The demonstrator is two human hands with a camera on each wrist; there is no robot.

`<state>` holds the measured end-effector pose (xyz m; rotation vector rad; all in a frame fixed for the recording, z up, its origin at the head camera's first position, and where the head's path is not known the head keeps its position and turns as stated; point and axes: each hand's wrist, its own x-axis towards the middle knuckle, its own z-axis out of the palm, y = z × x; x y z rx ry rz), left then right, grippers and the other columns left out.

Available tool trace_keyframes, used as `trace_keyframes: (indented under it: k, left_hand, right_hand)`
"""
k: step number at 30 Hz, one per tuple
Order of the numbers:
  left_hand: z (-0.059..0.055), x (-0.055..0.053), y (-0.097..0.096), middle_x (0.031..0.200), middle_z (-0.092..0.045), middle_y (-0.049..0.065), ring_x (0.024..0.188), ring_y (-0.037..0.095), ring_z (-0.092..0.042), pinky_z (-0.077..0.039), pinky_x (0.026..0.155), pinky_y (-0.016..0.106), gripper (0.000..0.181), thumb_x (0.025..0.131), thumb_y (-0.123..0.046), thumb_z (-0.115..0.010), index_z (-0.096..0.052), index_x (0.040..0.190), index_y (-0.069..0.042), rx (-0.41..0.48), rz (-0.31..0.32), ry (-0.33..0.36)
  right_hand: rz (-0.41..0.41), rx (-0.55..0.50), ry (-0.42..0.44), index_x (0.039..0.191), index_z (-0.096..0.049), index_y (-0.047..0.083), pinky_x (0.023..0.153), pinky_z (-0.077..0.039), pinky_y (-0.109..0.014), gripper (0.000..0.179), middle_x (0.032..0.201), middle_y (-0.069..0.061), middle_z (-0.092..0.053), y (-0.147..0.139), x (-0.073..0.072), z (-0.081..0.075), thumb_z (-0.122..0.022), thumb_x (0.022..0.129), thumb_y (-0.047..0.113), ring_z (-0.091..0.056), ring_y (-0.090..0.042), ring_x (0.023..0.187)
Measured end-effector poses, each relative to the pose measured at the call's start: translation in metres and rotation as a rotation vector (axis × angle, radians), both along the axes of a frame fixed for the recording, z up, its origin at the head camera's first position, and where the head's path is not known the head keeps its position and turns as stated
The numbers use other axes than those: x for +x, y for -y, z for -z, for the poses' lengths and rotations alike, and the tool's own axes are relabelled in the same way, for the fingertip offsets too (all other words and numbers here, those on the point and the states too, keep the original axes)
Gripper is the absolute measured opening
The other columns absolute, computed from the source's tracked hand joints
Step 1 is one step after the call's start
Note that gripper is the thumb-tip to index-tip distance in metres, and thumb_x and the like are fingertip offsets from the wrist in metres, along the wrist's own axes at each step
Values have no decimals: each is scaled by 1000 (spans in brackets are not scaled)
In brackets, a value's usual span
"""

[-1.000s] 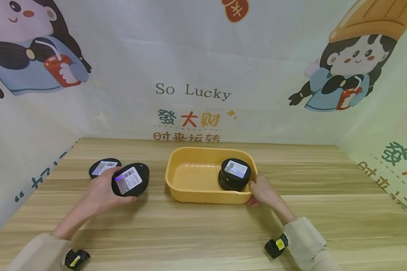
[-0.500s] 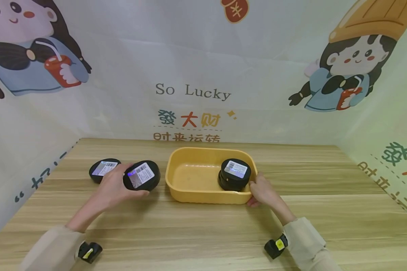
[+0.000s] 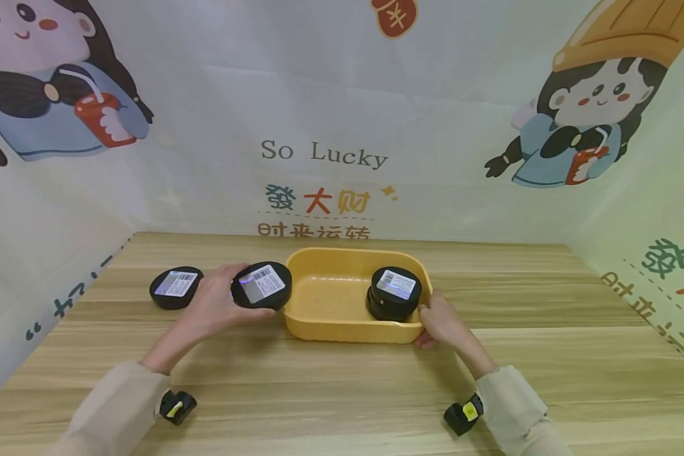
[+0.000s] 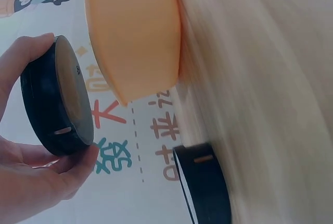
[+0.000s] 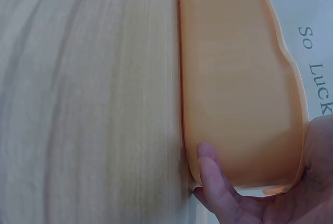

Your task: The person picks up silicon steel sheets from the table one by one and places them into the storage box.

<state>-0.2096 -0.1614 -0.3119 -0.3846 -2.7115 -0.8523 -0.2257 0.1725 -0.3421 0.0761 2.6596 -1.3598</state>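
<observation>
My left hand (image 3: 215, 303) grips a flat round black container (image 3: 262, 285) by its sides, thumb and fingers on opposite edges. The container bears a white barcode label and is held up at the left end of a yellow plastic basin (image 3: 348, 331), overlapping its rim in the head view. Its other face (image 4: 74, 91) shows in the left wrist view. Two similar black containers (image 3: 397, 286) are stacked at the basin's right end. My right hand (image 3: 444, 322) holds the basin's right front corner, with fingers (image 5: 214, 182) against the outer wall in the right wrist view.
Another labelled black container (image 3: 175, 288) lies on the wood-grain table (image 3: 342, 392), left of my left hand. A printed cloth (image 3: 330, 95) hangs behind the table and along both sides. Small black wrist cameras (image 3: 178, 407) sit at both cuffs.
My left hand has carried its black container rightward and slightly away from me, from beside the resting container to the basin's left end. My right hand and the basin have stayed still.
</observation>
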Motion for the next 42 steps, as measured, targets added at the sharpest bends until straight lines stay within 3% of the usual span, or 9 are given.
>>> trace_keyframes:
  k: [9, 19, 28, 42]
  left_hand:
    - [4, -6, -16, 118, -49, 27, 106, 40, -46, -38, 89, 52, 79, 60, -29, -77, -44, 121, 8, 40, 30, 22]
    - [11, -17, -32, 109, -54, 24, 98, 35, -51, -42, 84, 47, 76, 57, -28, -76, -47, 117, 8, 43, 85, -8]
    - [8, -29, -48, 118, -48, 26, 106, 37, -46, -39, 90, 49, 80, 59, -25, -75, -41, 123, 11, 47, 134, 61]
    - [7, -43, -70, 117, -49, 22, 106, 34, -46, -40, 90, 45, 83, 61, -30, -77, -40, 124, 9, 0, 118, 165]
  right_hand:
    - [3, -1, -3, 112, -25, -15, 42, -51, -32, 31, 69, -24, -52, 0, 0, 1, -29, 88, 4, -55, -18, 41]
    - [8, 0, -3, 109, -26, -14, 42, -50, -32, 28, 67, -23, -52, 0, 0, 1, -29, 88, 4, -55, -18, 41]
    - [9, -7, -4, 110, -25, -13, 42, -50, -32, 29, 67, -22, -52, 0, 0, 1, -28, 88, 5, -54, -18, 41]
    - [11, 1, -1, 109, -26, -13, 42, -51, -32, 27, 66, -23, -53, 1, 1, 0, -29, 88, 5, -54, -17, 41]
